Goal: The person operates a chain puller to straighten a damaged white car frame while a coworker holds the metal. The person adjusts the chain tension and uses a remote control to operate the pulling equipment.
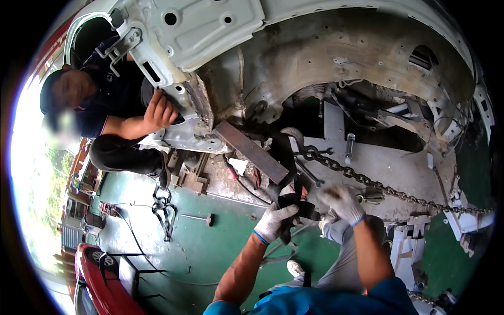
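Note:
My left hand (275,220), in a white knit glove, is closed on a dark metal clamp-like piece (292,203) in front of my body. My right hand (341,203), gloved likewise, is just to the right of that piece. Motion blurs its fingers, so whether it holds anything is unclear. A rusty flat steel bar (253,152) slants from the car body down to the dark piece. Beyond my hands lie a heavy chain (362,178) with a hook (293,134), a wrench (310,173) and a shiny metal cylinder (349,148).
A stripped car body (315,58) with an open wheel arch spans the far side. At the left, a co-worker's hand (159,111) touches its sill. A hammer (209,219), metal links (165,210) and a cable lie on the green floor (210,252). A red car (94,273) stands lower left.

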`<state>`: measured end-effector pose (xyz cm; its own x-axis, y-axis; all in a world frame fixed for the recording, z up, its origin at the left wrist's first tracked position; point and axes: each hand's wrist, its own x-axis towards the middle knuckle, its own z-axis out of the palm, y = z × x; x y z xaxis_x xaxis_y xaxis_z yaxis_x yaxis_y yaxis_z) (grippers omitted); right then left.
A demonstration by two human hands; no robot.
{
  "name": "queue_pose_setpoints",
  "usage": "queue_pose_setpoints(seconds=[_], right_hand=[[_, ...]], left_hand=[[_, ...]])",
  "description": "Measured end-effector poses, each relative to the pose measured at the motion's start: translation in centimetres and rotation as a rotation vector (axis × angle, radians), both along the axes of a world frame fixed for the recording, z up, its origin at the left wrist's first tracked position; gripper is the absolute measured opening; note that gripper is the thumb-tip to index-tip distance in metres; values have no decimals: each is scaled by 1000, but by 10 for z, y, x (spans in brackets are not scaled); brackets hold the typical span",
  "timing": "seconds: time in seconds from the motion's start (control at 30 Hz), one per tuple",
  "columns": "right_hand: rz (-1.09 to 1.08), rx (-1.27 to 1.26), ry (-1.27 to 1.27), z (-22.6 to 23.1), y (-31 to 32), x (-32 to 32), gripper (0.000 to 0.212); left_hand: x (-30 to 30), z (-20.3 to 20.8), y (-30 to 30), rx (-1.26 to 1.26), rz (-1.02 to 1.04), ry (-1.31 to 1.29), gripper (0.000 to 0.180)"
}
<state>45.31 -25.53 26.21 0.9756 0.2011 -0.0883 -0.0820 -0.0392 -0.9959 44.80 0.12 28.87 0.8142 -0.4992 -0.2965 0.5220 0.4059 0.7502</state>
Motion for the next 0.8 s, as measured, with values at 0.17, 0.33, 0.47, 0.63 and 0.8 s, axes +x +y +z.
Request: queue_pose_setpoints(seconds=[0.17, 0.33, 0.47, 0.63, 0.8], right_hand=[[317, -312, -170, -16, 57, 41, 37], [292, -88, 117, 29, 91, 35, 33], [65, 159, 136, -25, 93, 41, 22], [37, 64, 219, 43, 97, 16, 36], [-348, -156, -398, 77, 65, -20, 33]], left_hand=[[-2, 0, -1, 16, -34, -39, 45], [-28, 16, 25, 487, 56, -392, 55], [-35, -8, 48, 1121, -138, -570, 37], [-34, -4, 34, 1687, 93, -1165, 34], [-17, -48, 7, 1132, 332, -838, 26]])
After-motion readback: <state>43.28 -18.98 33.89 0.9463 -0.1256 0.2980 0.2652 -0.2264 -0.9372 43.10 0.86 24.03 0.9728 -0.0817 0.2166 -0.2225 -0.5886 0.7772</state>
